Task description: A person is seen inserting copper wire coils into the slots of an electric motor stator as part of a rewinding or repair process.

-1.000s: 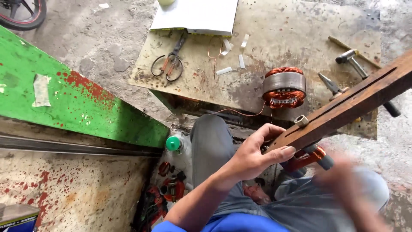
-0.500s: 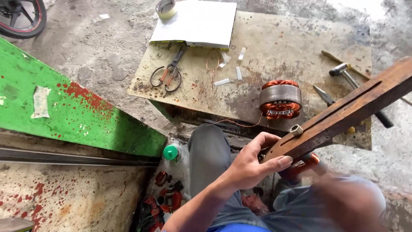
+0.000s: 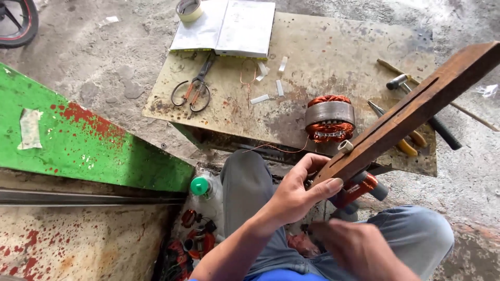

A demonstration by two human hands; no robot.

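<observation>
My left hand [image 3: 297,195] has its fingers clenched round the lower end of a slotted wooden bar [image 3: 411,112], which slants up to the right above my knees and the surface [image 3: 333,47]. My right hand [image 3: 359,250] hangs blurred below it; I cannot tell whether its fingers are clenched. Just beyond the bar, a copper-wound stator [image 3: 329,118] rests on the surface, with scissors [image 3: 195,88], a hammer [image 3: 422,106] and an open book [image 3: 226,28] farther off.

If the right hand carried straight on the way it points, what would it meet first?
Probably the left hand gripping the wooden slat; the right hand is blurred, so depth is uncertain.
</observation>
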